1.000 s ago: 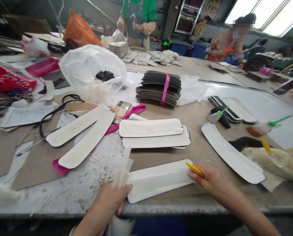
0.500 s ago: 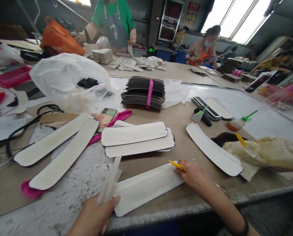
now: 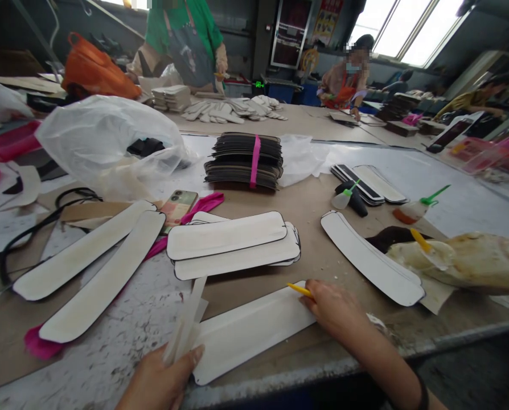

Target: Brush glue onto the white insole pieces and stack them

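Note:
A long white panel (image 3: 250, 333) with rounded corners lies at the table's front edge. My right hand (image 3: 333, 307) is closed around a yellow pointed plastic tool (image 3: 299, 289), its tip over the panel's far end. At the near end, my left hand (image 3: 163, 373) grips a bunch of thin whitish translucent strips (image 3: 186, 324), the thumb resting at the panel's edge. Just beyond lies a small pile of dark-edged white panels (image 3: 229, 236). Two more white panels (image 3: 103, 276) are on the left, and curved white pieces (image 3: 369, 259) lie to the right.
A stack of dark pieces (image 3: 243, 162) tied with a pink band stands behind the pile. Right are small green-tipped bottles (image 3: 412, 212) and a yellowed bag (image 3: 480, 259) with another yellow tool. A phone (image 3: 180, 208) and clear plastic bag (image 3: 109, 136) lie left. Co-workers stand beyond.
The view has shifted slightly, so the table's left part sits a little further left and lower. Both hands keep their holds; the yellow tool's tip stays at the panel's far end.

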The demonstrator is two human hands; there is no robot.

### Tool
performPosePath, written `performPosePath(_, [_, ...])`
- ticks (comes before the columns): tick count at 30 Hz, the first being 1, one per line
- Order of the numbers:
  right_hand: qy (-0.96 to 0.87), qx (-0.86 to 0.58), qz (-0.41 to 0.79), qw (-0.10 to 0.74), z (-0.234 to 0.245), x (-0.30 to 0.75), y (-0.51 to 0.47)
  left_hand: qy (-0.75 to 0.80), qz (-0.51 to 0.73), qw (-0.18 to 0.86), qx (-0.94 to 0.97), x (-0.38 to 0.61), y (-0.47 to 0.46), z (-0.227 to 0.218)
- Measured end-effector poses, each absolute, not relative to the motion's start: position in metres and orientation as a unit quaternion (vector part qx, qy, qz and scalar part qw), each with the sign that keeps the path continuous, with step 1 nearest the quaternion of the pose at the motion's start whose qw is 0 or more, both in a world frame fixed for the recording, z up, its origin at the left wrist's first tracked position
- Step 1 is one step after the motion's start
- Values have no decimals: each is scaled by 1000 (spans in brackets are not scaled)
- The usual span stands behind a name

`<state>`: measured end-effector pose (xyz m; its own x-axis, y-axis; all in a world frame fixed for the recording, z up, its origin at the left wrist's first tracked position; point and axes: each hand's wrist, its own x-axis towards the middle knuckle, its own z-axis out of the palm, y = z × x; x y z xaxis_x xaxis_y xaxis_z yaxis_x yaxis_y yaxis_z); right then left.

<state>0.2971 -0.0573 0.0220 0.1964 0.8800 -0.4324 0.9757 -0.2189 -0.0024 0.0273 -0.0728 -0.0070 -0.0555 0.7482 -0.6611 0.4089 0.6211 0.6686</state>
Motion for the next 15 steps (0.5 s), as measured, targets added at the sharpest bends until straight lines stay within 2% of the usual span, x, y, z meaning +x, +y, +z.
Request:
performPosePath(9, [563, 805, -157, 104, 29, 315, -69, 711, 165, 539, 421, 26, -72, -7])
performPosePath(15, [568, 784, -252, -6, 23, 324, -68, 679, 175, 581, 414, 22, -73, -8])
